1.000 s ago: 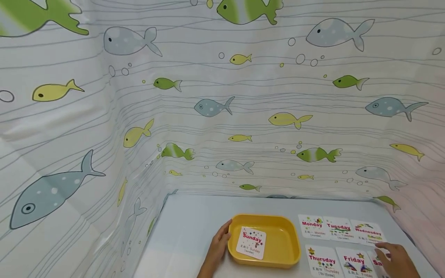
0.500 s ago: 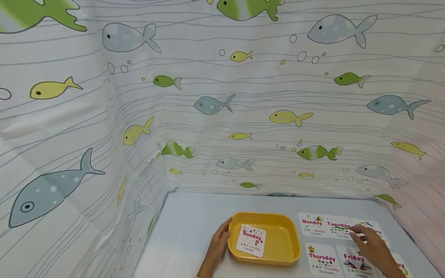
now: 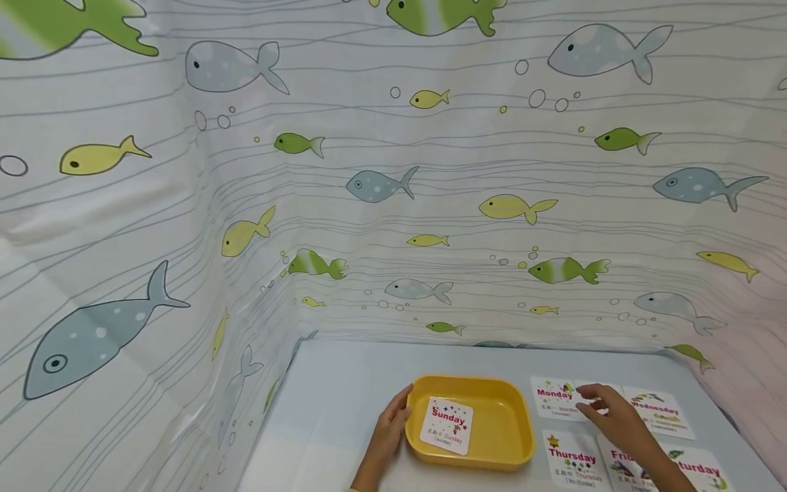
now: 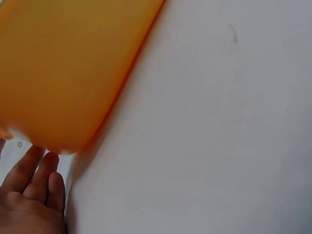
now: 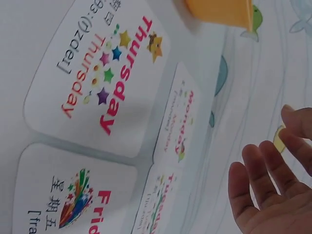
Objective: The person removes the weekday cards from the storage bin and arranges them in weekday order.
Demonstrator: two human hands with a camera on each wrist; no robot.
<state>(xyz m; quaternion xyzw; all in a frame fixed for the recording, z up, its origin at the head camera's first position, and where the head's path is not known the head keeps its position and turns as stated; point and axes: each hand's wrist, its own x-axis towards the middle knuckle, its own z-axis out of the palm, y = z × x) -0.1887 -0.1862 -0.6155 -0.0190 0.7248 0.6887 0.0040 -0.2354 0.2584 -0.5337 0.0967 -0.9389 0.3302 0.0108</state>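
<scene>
My left hand [image 3: 386,430] rests against the left side of a yellow plastic tray [image 3: 503,466]. In the left wrist view its fingers [image 4: 44,178] reach the orange-looking tray's [image 4: 68,73] corner, fairly straight. Inside the tray lies a white Sunday card [image 3: 446,426]. My right hand [image 3: 609,413] is over the Tuesday card, beside the Monday card [image 3: 553,396], and hides most of Tuesday. Loosely bent fingers and nothing held show on that hand [image 5: 273,190] in the right wrist view. Below lie the Thursday card [image 3: 572,459], a partly covered Friday card [image 3: 621,465] and the Saturday card [image 3: 701,468].
The Wednesday card [image 3: 658,410] ends the upper row at the right. All the laid-out cards are right of the tray on a pale table [image 3: 344,383]. A white fish-print sheet [image 3: 455,157] surrounds the table at the back and left.
My right hand has moved left, from the Saturday card across Wednesday to Tuesday, uncovering the Wednesday and Saturday cards. The left hand, the tray and the Sunday card stay put.
</scene>
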